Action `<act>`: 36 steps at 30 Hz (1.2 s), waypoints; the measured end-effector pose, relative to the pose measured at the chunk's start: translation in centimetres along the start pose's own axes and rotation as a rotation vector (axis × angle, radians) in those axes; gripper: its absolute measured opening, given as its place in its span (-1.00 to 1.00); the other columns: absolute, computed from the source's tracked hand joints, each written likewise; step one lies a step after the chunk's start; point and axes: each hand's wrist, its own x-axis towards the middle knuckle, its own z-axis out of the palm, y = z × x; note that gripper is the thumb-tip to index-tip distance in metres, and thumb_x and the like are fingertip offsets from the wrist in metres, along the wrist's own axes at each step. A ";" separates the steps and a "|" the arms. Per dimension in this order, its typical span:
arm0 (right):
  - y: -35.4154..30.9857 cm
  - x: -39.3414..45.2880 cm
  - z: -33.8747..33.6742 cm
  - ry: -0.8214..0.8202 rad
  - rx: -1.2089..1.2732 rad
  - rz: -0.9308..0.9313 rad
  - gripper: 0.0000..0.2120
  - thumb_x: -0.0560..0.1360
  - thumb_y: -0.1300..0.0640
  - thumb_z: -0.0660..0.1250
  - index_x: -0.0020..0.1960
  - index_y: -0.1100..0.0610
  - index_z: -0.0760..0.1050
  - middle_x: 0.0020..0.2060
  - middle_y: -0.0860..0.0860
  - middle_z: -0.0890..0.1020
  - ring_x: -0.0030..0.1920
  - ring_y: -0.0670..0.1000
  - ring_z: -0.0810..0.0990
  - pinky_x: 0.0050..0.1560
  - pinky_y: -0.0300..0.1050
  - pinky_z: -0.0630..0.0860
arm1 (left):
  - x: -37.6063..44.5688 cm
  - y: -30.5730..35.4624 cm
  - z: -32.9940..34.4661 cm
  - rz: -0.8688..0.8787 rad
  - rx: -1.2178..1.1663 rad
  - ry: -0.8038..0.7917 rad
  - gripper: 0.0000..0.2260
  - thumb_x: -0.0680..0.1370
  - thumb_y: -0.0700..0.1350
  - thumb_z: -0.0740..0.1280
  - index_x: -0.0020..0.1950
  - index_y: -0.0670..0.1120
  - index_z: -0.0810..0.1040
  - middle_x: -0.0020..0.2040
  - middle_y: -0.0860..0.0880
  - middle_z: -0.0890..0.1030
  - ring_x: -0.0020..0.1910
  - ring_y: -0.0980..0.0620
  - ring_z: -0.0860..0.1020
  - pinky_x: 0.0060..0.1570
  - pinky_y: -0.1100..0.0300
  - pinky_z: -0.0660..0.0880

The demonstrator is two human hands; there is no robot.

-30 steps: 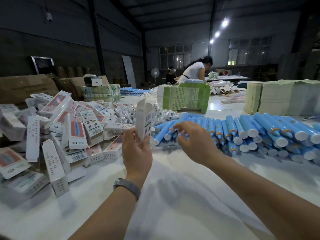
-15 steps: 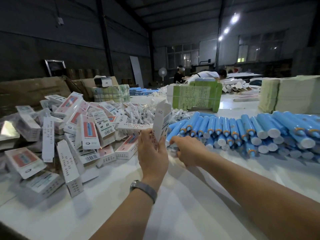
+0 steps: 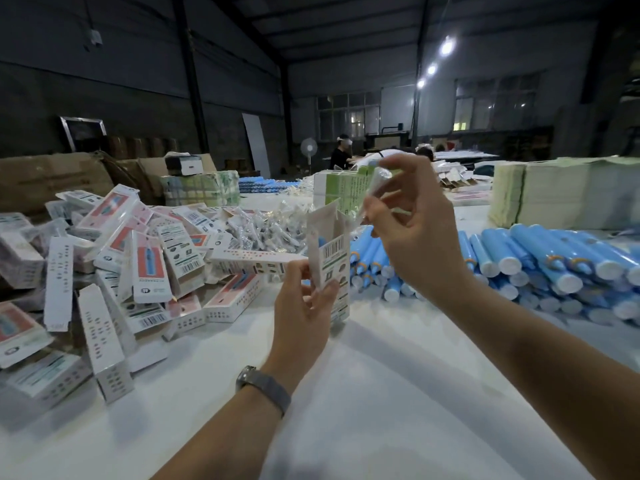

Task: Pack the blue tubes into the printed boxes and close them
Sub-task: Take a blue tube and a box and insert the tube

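Observation:
My left hand [image 3: 301, 317] grips a printed box [image 3: 333, 268] upright on the white table [image 3: 381, 393], with its top flap open. A bit of blue shows inside the open top [image 3: 321, 241]. My right hand [image 3: 415, 237] is raised just right of and above the box and pinches a small clear packet [image 3: 375, 183] over the opening. A heap of blue tubes [image 3: 540, 258] with white caps lies on the table to the right, behind my right arm.
Many printed boxes [image 3: 138, 258] are heaped on the left. Clear packets [image 3: 266, 230] lie in a pile behind them. A green carton [image 3: 343, 192] and a stack of flat sheets [image 3: 561, 195] stand at the back. People [image 3: 341, 154] work far behind.
My right hand left the blue tubes on the table and rose above the box, now with a clear packet in its fingers. The box now shows blue inside its open top.

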 end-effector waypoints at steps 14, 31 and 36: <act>1.4 -0.7 -0.3 -0.027 -0.388 -0.164 -0.77 0.48 0.25 0.43 0.09 0.20 0.48 -0.19 -0.13 0.56 -0.21 -0.11 0.57 -0.20 -0.25 0.53 | -0.7 1.0 -0.2 0.067 0.114 -0.081 -0.83 0.58 -0.12 0.41 0.05 0.04 0.42 0.07 0.08 0.65 -0.12 0.15 0.62 -0.12 -0.05 0.64; 3.4 -1.9 0.4 -0.252 0.114 0.266 -0.72 0.55 -0.03 0.34 0.21 -0.19 0.36 0.09 -0.11 0.59 -0.03 -0.09 0.66 -0.16 -0.11 0.65 | -0.6 1.1 -0.1 -0.012 -0.059 -0.134 -0.84 0.46 0.05 0.40 0.00 0.13 0.48 -0.07 0.17 0.66 -0.16 -0.03 0.58 -0.13 -0.16 0.64; 3.5 -2.2 0.7 -0.172 0.281 0.357 -0.72 0.50 -0.03 0.39 0.14 -0.21 0.39 0.01 0.03 0.64 -0.08 0.15 0.69 -0.18 0.09 0.66 | -0.8 1.0 -0.3 -0.041 -0.173 -0.196 -0.78 0.43 0.14 0.44 0.01 0.15 0.53 -0.04 -0.02 0.65 -0.10 -0.17 0.56 -0.04 -0.26 0.61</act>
